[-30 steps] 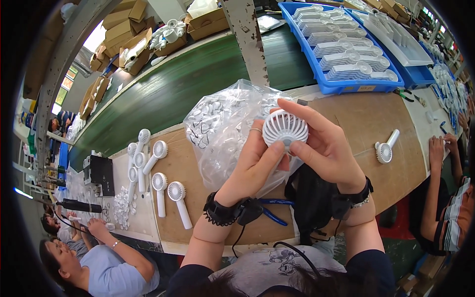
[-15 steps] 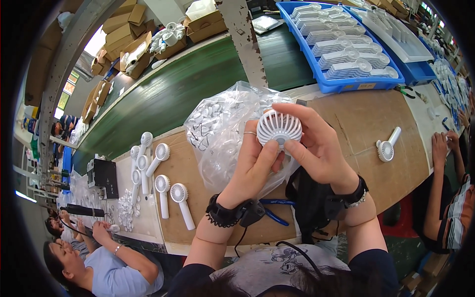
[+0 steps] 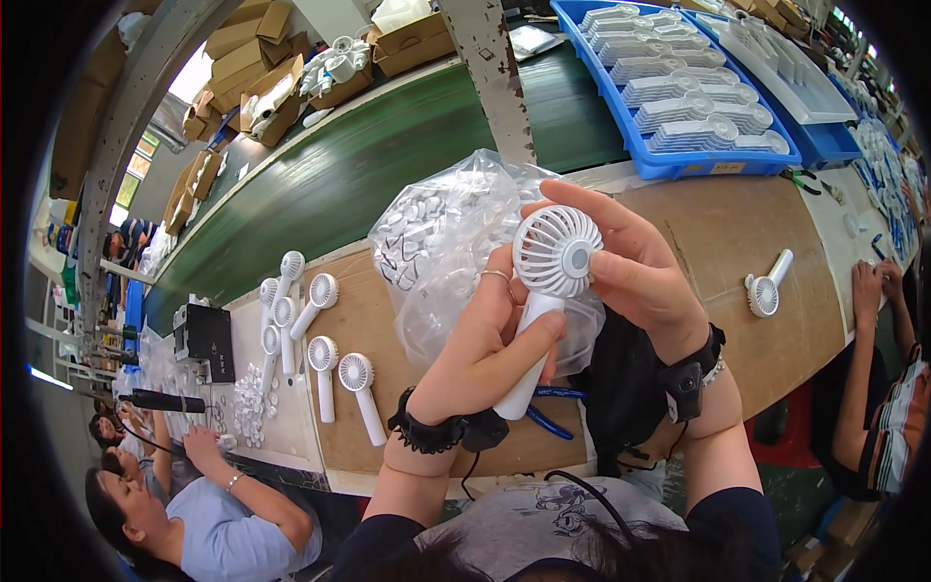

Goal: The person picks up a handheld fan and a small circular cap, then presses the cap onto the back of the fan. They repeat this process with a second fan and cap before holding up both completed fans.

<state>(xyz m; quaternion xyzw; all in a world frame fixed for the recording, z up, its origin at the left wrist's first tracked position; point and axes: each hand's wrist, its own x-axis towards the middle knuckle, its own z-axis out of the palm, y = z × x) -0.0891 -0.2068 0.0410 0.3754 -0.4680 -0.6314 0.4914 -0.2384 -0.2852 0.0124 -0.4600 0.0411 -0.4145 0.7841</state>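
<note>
A white handheld fan (image 3: pixel 557 254) is held up over the bench, its round slatted grille facing me and its handle slanting down to the left. My left hand (image 3: pixel 495 335) is closed round the handle, thumb along its front. The fingers of my right hand (image 3: pixel 635 262) grip the head, with the thumb near the grey centre disc. Behind the fan lies a clear plastic bag (image 3: pixel 417 276) of small white and grey round parts. Blue-handled pliers (image 3: pixel 551 419) lie below the fan, partly hidden by a dark bundle (image 3: pixel 626 388).
Several finished-looking fans (image 3: pixel 357 388) lie to the left, beside loose small discs (image 3: pixel 254 407). One more fan (image 3: pixel 766 291) lies on the right cardboard. A blue crate (image 3: pixel 718 167) of white shells stands at the far right. A green conveyor belt (image 3: pixel 320 175) runs behind. Co-workers sit on both sides.
The fan has gone from nearly end-on to tilted, so its handle now shows. My left hand has shifted onto the handle; my right hand stays at the head.
</note>
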